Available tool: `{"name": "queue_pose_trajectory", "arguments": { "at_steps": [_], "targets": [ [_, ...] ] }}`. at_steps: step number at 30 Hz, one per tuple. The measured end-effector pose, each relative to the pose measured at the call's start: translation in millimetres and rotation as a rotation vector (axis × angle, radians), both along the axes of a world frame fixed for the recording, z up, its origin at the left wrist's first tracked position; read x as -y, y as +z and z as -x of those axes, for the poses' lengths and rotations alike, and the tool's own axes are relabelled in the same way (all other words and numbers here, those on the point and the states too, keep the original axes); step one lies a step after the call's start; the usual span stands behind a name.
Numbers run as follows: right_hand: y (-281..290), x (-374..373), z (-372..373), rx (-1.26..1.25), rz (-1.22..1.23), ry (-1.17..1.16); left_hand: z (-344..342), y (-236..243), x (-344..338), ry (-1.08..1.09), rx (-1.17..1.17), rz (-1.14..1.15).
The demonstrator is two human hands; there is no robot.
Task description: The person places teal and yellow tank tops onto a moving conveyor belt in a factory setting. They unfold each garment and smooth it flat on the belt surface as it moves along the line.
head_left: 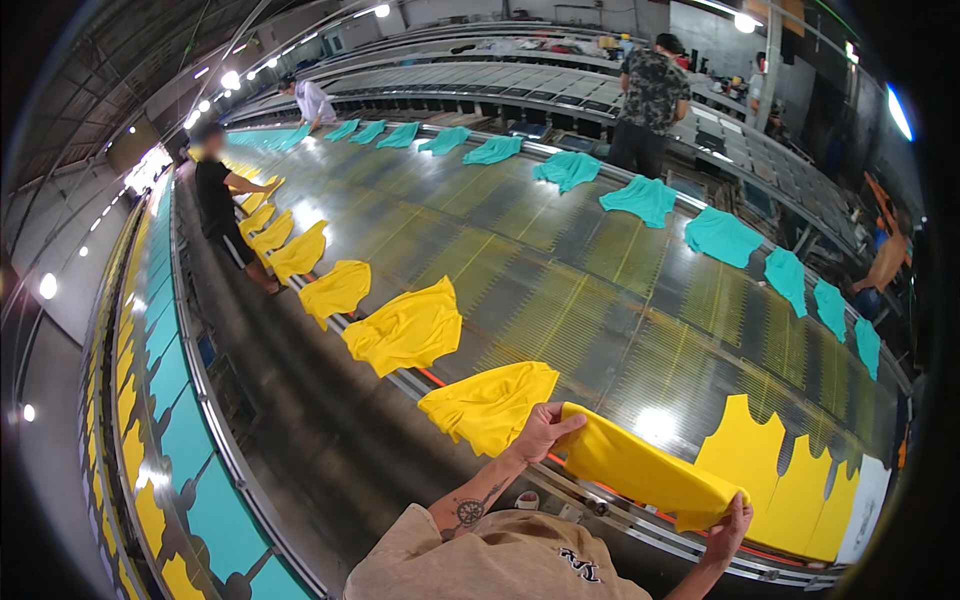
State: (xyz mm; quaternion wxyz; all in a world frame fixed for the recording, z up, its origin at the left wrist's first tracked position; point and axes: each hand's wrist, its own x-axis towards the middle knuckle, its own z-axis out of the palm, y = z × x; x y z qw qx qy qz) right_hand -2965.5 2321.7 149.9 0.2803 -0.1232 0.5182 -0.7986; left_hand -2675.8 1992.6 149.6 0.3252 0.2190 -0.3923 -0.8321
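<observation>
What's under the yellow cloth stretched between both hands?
Along its near side, a red-orange strip and the metal rail of the table show. Whatever lies directly beneath the yellow cloth is covered; I can't tell.

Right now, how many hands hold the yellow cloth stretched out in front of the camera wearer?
2: the left hand grips the yellow cloth at its upper-left end, the right hand at its lower-right end. Both are in view.

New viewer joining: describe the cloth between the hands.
Find the long table, then the left hand and right hand at its near side. The yellow cloth spans them, gripped at both ends, unlike the crumpled piece leftward and flat pieces rightward.
</observation>
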Motion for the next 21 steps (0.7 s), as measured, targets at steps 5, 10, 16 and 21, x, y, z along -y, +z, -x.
{"name": "queue_pose_trajectory", "arguments": {
  "at_steps": [5, 10, 16, 21],
  "targets": [
    [30.4, 3.4, -25.3, -0.084, -0.135, -0.045, -32.7, -0.5, -0.9, 0.073, 0.198, 0.120],
    [43.1, 12.4, -43.3, -0.164, -0.314, -0.180, -41.8, 1.4, -2.2, 0.204, 0.192, 0.067],
    [65.8, 33.1, -35.9, -0.117, -0.262, -0.230, -24.1, 20.0, 20.5, 0.164, 0.186, 0.197],
    [78.6, 55.1, 18.3, -0.278, -0.368, -0.115, 24.4, 28.5, 55.1, 0.071, 0.180, 0.282]
  ]
}}
